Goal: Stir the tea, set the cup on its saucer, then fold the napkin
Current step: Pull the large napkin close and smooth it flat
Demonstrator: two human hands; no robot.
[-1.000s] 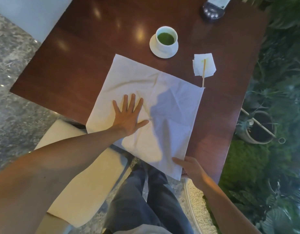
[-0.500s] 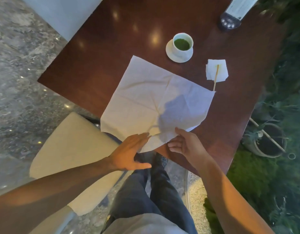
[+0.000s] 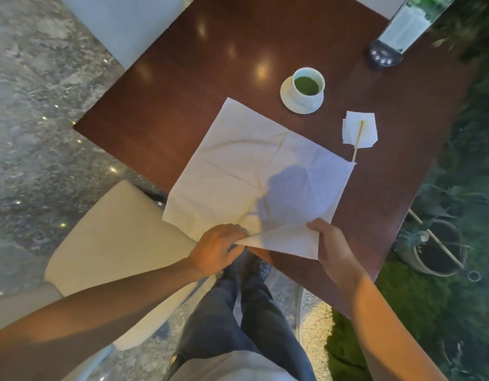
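Observation:
A large white napkin lies spread on the dark wooden table. Its near corner is lifted and turned over. My left hand pinches that folded flap at its left tip. My right hand grips the flap's right edge. Farther back, a white cup of green tea stands on its white saucer. Right of the napkin, a wooden stir stick rests across a small folded tissue.
A dark stand with a menu card sits at the table's far right. A cream chair seat is at my left, my legs below. Potted plants and greenery line the right side. The floor is grey stone.
My left hand left the flat napkin and came to its near corner. Both hands took hold of that corner and raised it into a turned-over flap. The view shifted.

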